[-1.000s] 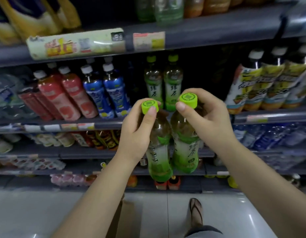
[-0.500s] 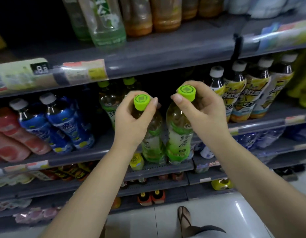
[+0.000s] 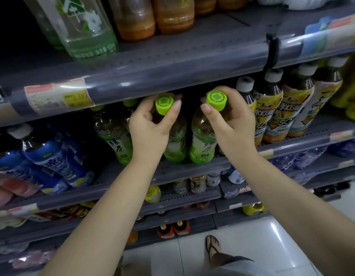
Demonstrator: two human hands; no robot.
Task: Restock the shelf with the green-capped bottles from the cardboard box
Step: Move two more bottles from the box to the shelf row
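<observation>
I hold two green-capped tea bottles by their necks at the front of the grey shelf (image 3: 192,170). My left hand (image 3: 150,128) grips the left bottle (image 3: 175,144) just under its cap. My right hand (image 3: 230,126) grips the right bottle (image 3: 202,144) the same way. Both bottle bases are at the shelf's front lip; whether they touch it is unclear. Two more green-capped bottles (image 3: 114,134) stand on the shelf just left of my left hand. The cardboard box is hidden from view.
Blue-labelled bottles (image 3: 53,156) stand to the left and yellow-labelled white-capped bottles (image 3: 272,112) to the right on the same shelf. The upper shelf's edge (image 3: 152,76) hangs just above the caps. Lower shelves hold small items. A sandalled foot (image 3: 212,248) rests on white floor tiles.
Both hands have carried the bottles up and forward to the shelf's front edge, and the view has moved closer to the shelf.
</observation>
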